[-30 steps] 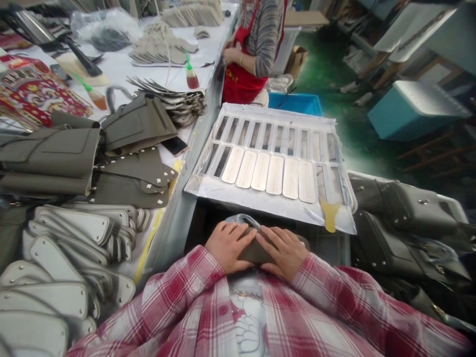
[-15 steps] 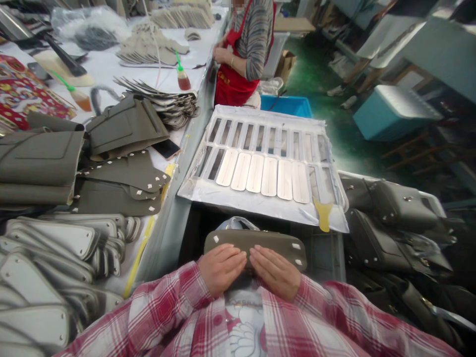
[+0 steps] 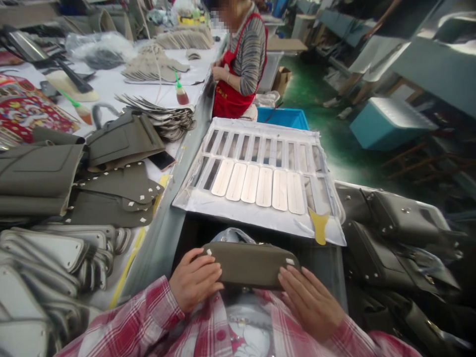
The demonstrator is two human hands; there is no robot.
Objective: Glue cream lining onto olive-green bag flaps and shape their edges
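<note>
A dark olive handbag (image 3: 248, 265) lies across my lap, its long rounded panel turned toward me. Small white stickers show near the panel's corners. My left hand (image 3: 197, 278) rests on the left end, fingers stretched over the panel. At the right end, my right hand (image 3: 310, 297) lies with its fingers flat and extended on the lower corner. Both thumbs are mostly hidden. Clear plastic (image 3: 234, 235) pokes up behind the bag.
Ahead is a white slotted board (image 3: 208, 201) holding several pale strips (image 3: 251, 183) and a yellow scraper (image 3: 319, 226). Grey panels (image 3: 63, 248) and olive pieces (image 3: 122, 186) cover the left table. Olive bags (image 3: 403, 210) are heaped at right. A co-worker in a red apron (image 3: 232, 94) stands beyond.
My hands have slid apart from the middle of the bag to its two ends. The view has shifted slightly, and the bag sits a little lower in it.
</note>
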